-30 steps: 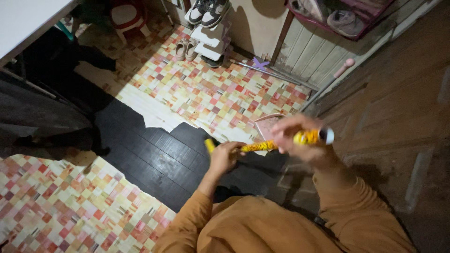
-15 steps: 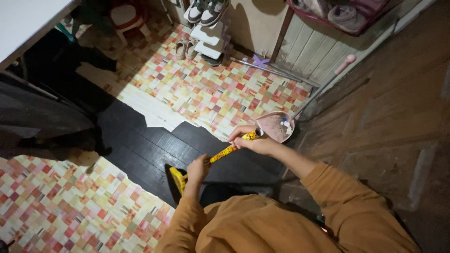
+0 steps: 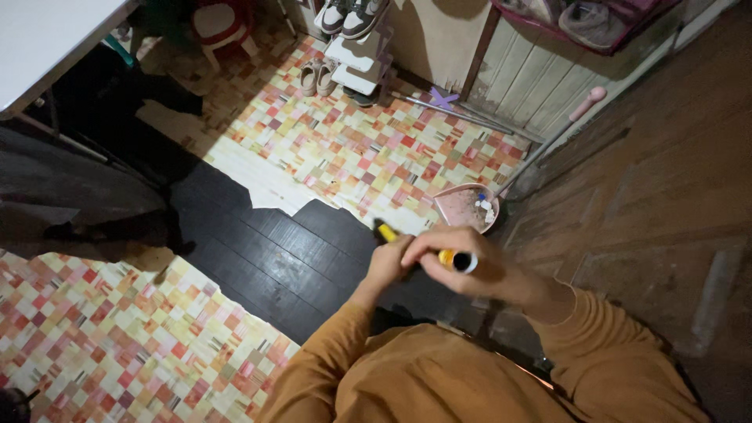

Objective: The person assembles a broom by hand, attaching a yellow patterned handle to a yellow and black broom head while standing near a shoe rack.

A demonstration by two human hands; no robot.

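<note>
Floor (image 3: 258, 258): dark plank boards run through the middle, with checkered multicolour sheet covering (image 3: 368, 149) above and lower left; torn edge between them.
Wall (image 3: 666, 204): dark brick surface on the right.
Table (image 3: 47, 39): white top, upper left corner, dark space under it.
Person: orange sleeves (image 3: 368, 368), seen from above, both arms brought together in front of the body.
Shoe rack (image 3: 356, 59): white, against the far wall, sneakers on top, pale slip-ons beside it on the floor.
Stool (image 3: 215, 23): small, red and white, top edge.
Dustpan (image 3: 466, 207): pink, long-handled, stands on the floor near the brick wall, a little debris and scraps already inside.
Broom handle (image 3: 450, 258): yellow stick with black and white end cap, held across both hands, just in front of the dustpan; brush end not visible.
Right hand (image 3: 458, 262): closed around the capped end of the handle.
Left hand (image 3: 392, 262): wrapped around the handle lower down, touching the right hand.
Progress: judged partway. Some dirt is in the pan and the visible floor looks mostly clean, but the broom is in both hands and the pan not emptied.
</note>
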